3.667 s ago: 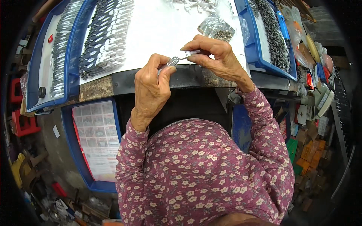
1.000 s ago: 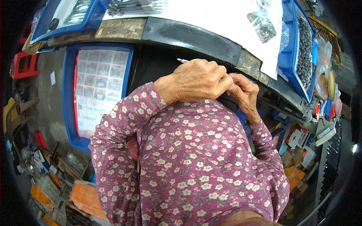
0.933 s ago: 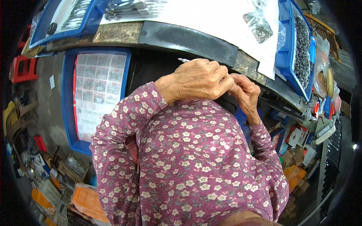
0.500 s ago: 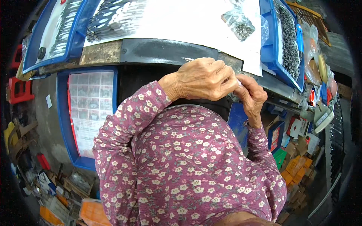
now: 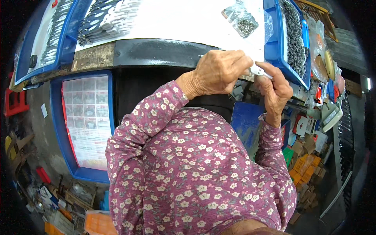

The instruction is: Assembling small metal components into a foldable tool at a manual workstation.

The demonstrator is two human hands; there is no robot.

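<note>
Between the thumb and fingers of my right hand is a small white plastic piece with a rounded end and small dark holes. Close beside it, my left hand is closed, its fingertips at the piece's left end. A thin, pointed metal piece pokes out of the left hand's far-left side; the rest is hidden in the fist. Both hands are over the bench's front edge. Farther back, a clear bag of small metal parts lies on white paper.
Flat white-and-black pieces are piled at the bench's left, beside a blue tray of similar pieces. At the right stands a blue tray full of small dark parts. Below the bench is another blue tray. Boxes crowd the right floor.
Both hands have shifted slightly to the right and my fingers have moved apart, so the white plastic piece now shows between them. The view has turned a little.
</note>
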